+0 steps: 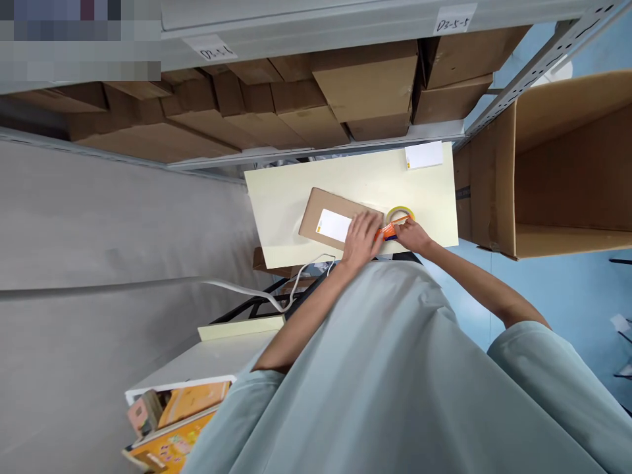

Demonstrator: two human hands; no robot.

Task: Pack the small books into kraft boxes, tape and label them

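A closed brown cardboard box (310, 220) with a white label (334, 226) lies at a slant on the cream tabletop. My left hand (362, 236) rests on the box's right part, its fingers spread flat and the thumb close to something orange. At the box's right end, my right hand (411, 235) is closed on what looks like an orange tape dispenser (388, 230) with a dark blue lower edge. A tape roll (400, 210) with a yellow rim shows just behind it, partly hidden by the orange part and my hand.
White slips (423, 156) lie at the table's (281, 191) far right corner. Above the table, a grey metal shelf (345, 33) holds several cardboard boxes (365, 79). A large open carton (494, 178) stands at the right. A white cable (237, 288) runs along the left.
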